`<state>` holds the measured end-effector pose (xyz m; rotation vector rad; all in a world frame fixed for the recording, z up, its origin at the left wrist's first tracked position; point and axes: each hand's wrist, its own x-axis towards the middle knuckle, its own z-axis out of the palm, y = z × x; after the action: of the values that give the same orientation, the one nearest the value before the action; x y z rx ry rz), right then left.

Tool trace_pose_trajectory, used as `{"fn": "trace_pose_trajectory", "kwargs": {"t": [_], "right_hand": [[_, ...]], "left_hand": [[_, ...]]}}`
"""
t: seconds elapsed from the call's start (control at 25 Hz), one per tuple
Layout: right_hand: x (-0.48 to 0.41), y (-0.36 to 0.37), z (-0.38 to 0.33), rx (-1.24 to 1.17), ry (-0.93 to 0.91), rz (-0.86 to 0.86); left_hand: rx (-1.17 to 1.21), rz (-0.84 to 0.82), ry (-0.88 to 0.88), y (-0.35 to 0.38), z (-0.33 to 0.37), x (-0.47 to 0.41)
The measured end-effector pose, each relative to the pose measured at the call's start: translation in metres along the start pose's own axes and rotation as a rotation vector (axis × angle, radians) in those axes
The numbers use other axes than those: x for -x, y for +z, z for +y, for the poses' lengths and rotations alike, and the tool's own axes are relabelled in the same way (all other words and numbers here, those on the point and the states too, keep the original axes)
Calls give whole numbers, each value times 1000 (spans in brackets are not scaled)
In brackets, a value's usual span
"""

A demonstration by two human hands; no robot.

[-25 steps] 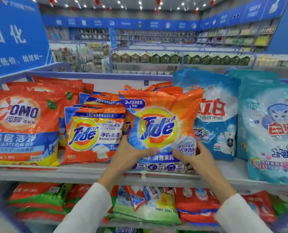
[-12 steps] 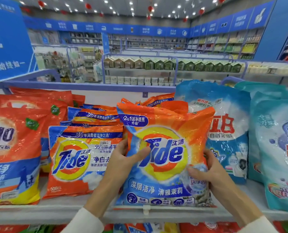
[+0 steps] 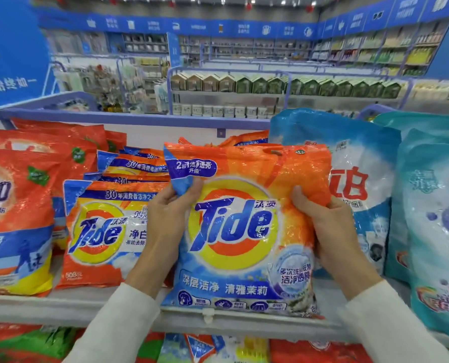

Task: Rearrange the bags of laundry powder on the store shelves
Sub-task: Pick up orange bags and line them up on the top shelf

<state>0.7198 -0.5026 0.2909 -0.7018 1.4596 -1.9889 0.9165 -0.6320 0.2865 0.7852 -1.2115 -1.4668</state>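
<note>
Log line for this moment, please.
left hand: holds large Tide bag, upper left | right hand: holds it, upper right | bag: upright, label out, bottom at shelf front

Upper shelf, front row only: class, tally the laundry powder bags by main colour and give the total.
Orange bags: 3 (OMO bag, small Tide bag, large Tide bag)
Blue-and-white bag: 1
Teal bag: 1
Total: 5

At frame centre a Tide bag (image 3: 234,226) stood on the shelf (image 3: 61,307), smaller Tide bags (image 3: 100,231) left, an OMO bag (image 3: 14,218) far left, other detergent bags (image 3: 362,184) right.
</note>
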Motion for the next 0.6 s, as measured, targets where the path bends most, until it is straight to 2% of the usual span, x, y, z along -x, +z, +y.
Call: {"fn": "trace_pose_trajectory", "kwargs": {"t": [0.16, 0.24, 0.36, 0.48, 0.52, 0.6], "right_hand": [[1, 0, -2, -51, 5, 17], [18, -13, 3, 31, -37, -51], [60, -33, 20, 344, 11, -279], [73, -36, 42, 488, 138, -393], [73, -35, 48, 508, 141, -396], [72, -28, 54, 569, 95, -426]], "left_hand": [[139, 49, -132, 2, 8, -6], [190, 100, -175, -2, 8, -5], [54, -6, -215, -16, -1, 16], [-274, -271, -255, -26, -16, 49], [-332, -255, -213, -29, -22, 53], [-277, -82, -118, -33, -17, 54]]}}
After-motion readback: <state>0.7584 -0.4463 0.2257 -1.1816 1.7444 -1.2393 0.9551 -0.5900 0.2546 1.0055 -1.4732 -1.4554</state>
